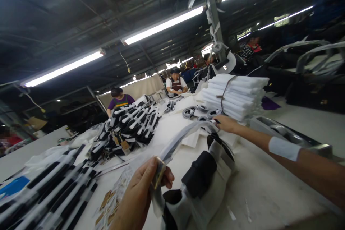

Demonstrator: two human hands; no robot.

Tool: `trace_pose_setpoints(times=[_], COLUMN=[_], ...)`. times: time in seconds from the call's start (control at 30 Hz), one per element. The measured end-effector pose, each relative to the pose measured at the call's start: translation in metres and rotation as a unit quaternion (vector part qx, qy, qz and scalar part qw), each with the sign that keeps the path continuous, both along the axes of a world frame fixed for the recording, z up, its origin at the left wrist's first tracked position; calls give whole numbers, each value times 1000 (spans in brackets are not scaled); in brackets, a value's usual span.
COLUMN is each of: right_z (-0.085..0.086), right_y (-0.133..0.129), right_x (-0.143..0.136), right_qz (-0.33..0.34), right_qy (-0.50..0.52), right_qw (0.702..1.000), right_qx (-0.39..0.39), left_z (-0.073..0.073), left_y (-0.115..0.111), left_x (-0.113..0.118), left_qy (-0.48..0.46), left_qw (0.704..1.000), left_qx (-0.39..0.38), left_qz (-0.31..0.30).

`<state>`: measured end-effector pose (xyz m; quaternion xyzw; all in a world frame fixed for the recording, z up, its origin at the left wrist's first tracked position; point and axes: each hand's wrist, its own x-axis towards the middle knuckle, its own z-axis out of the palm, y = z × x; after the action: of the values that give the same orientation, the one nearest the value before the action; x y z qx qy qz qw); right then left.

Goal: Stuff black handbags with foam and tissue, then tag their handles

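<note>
A black bag [199, 174], partly wrapped in white sheet, rests on the white table in front of me. Its grey-white wrapped handle [183, 131] arches from one side of it to the other. My left hand [140, 188] is closed on the near end of this handle, beside a shiny gold-coloured metal piece [159, 172]. At the handle's far end, my right hand [225, 124] has its fingers closed on the wrapped strap. The right fingertips are small and partly hidden. A white band [284, 148] wraps my right forearm.
Tied white foam sheets [231, 95] stand beyond my right hand, near several grey coils [201, 113]. A grey tape dispenser-like object [288, 136] lies right. Stacks of black-and-white wrapped pieces [132, 122] and loose tags [113, 201] cover the left. Co-workers [176, 82] sit behind.
</note>
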<state>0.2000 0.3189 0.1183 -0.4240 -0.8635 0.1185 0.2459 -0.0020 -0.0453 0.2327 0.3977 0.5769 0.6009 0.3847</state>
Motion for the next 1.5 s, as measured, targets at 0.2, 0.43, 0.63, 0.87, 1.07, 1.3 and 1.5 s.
trace_pose_setpoints(times=[0.2,0.43,0.63,0.87,1.07,1.3,1.5], right_z=[39,84,79,71,75,76,80], right_y=[-67,-192,-232,-232,-242,-240,-239], right_x=[54,61,-9,-46,-53,-53,-49], right_qz=[-43,203,265,176,139,145,148], right_qy=[148,144,87,115,163,206,193], right_qw=[975,927,892,880,877,871,884], right_qx=[161,281,355,425,430,423,400], left_z=[0,-1,11,27,37,44,36], left_y=[-3,0,2,4,8,12,16], left_x=[-5,-16,-10,-5,-8,-16,-8], left_qy=[-31,-6,-24,43,87,145,177], left_qw=[999,999,998,998,994,978,975], left_qx=[-6,-16,-11,-17,-35,-96,-81], left_qz=[-9,-29,-56,-37,-51,-114,-105])
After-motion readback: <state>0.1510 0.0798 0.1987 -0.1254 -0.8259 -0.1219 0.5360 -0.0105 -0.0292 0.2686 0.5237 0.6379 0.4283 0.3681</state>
